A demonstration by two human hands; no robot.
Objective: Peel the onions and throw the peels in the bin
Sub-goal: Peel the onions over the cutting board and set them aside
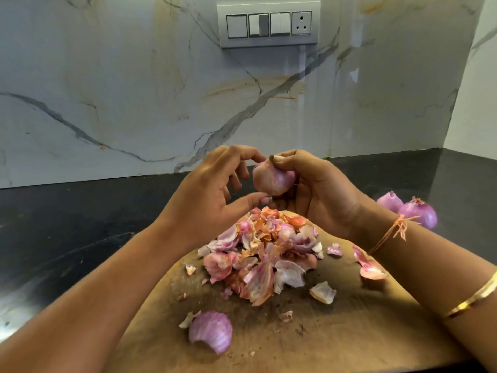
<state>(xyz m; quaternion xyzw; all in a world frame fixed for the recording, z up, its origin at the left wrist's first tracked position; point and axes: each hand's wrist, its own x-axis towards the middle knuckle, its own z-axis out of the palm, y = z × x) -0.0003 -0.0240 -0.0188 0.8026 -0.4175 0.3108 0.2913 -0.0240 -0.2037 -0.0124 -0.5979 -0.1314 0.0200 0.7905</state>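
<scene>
Both your hands are together above the far end of the cutting board [363, 332], closed on one onion [273, 180]. Your right hand [320, 189] cups it from behind, thumb pressed on its top. Your left hand [212, 189] curls index finger and thumb to the onion's top and underside. The onion is round and pale pink to purple, with a duller papery patch on its left side. Directly below it, on the board, lies a pile of peels [266, 251], pink, orange and white. Two purple onions [418, 214] sit just off the board's far right edge, on the dark countertop [67, 224].
</scene>
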